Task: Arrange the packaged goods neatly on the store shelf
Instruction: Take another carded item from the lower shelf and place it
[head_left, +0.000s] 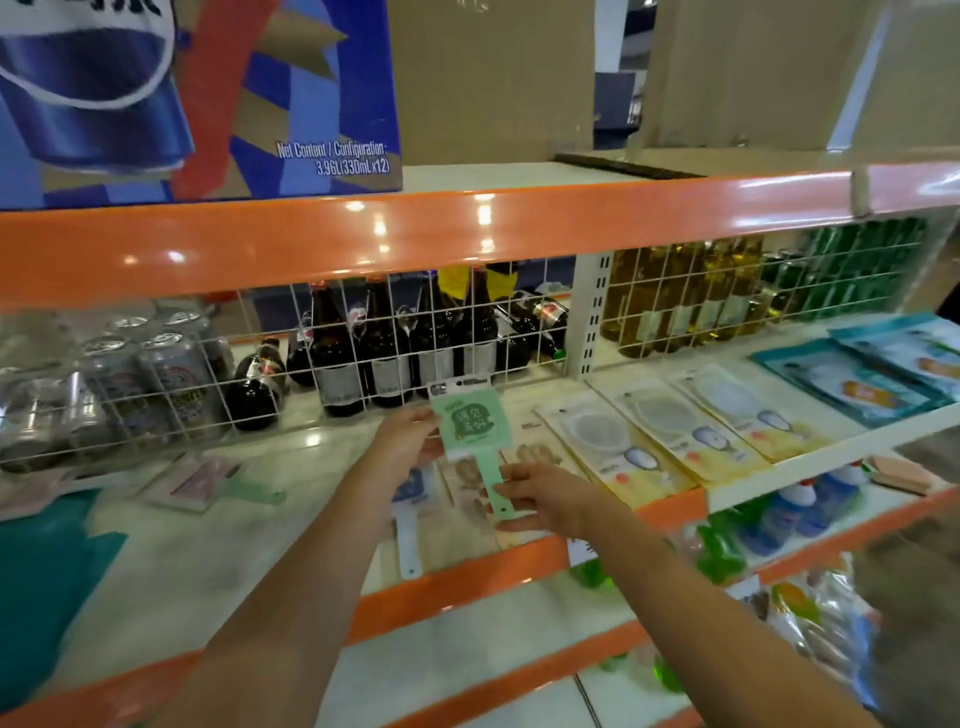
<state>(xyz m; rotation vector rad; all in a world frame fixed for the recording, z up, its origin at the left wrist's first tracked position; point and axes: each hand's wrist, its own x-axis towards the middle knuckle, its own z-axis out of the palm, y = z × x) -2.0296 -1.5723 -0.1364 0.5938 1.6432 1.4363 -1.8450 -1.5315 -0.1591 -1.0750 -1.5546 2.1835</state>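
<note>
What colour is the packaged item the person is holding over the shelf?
Light mint green, with a darker green patch; the packaged item shows best in the head view.

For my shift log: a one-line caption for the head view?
Both hands, left hand and right hand, hold a green-handled packaged item above the shelf.

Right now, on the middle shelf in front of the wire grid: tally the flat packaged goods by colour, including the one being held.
Green paddle packs: 2, one held by the left hand and right hand, one lying at left
Yellow packs: 3
Teal packs: 2
White-handled pack: 1
Total: 8
Some blurred packs are left out.
</note>
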